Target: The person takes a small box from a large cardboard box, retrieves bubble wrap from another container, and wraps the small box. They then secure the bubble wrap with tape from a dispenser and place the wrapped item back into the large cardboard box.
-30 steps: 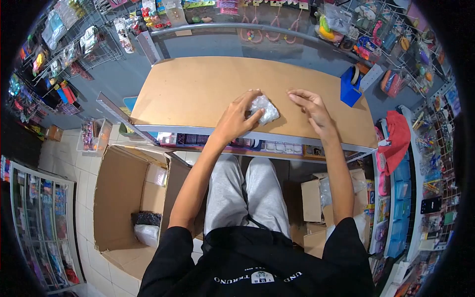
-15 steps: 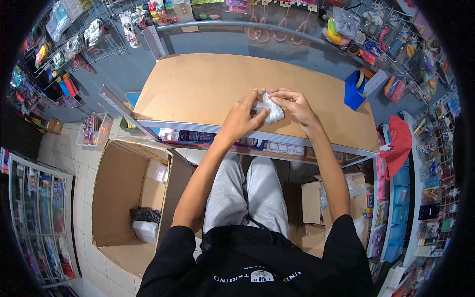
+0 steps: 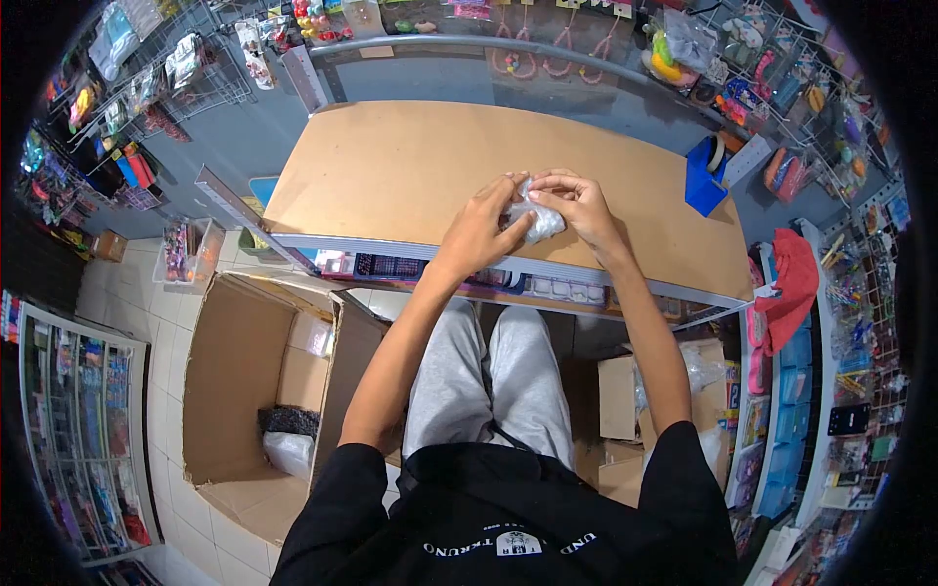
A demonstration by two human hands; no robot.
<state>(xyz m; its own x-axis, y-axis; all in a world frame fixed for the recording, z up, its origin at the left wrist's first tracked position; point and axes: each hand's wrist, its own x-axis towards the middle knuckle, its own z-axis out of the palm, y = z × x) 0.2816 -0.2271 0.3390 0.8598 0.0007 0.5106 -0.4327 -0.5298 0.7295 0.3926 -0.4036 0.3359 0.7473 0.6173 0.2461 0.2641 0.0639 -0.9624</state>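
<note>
Between my hands is a small bundle in clear, whitish plastic wrap (image 3: 545,225), resting at the front part of the wooden tabletop (image 3: 410,156). My left hand (image 3: 486,225) curls round its left side, thumb pressed on the front. From the right, my right hand (image 3: 578,207) pinches the top of the wrap between thumb and fingers. What lies inside the wrap cannot be made out.
A blue tape dispenser (image 3: 705,176) stands at the table's right end. On the floor to my left is a large open cardboard box (image 3: 234,391) with wrapped packets inside. Another carton (image 3: 618,400) sits under the table at right. Hanging goods line the walls.
My right thumb and fingers have shifted slightly on the top of the wrap. The bundle is turned a little, and the left hand stays nearly in place.
</note>
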